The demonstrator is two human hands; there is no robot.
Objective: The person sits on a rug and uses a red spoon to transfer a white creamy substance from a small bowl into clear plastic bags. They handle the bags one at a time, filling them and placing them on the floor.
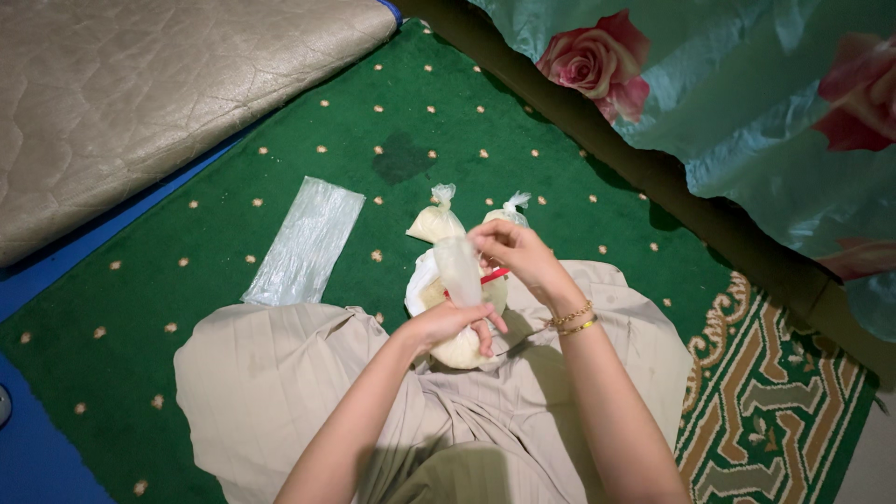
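A small clear plastic bag (459, 269) is held upright between both hands above my lap. My left hand (454, 322) grips its lower end, and my right hand (515, 254) pinches its top edge. Under the hands lies a larger open bag of pale yellow powder (459, 349) with a red scoop handle (495, 275) sticking out. Two filled, knotted small bags (435, 222) (511, 211) sit on the green carpet just beyond. My right wrist wears gold bracelets (571, 319).
A stack of flat empty plastic bags (306, 242) lies on the green carpet (280, 131) to the left. A quilted beige mattress (140, 93) fills the upper left. A teal rose-printed cloth (747, 93) hangs at the upper right. My beige skirt (280, 392) covers my lap.
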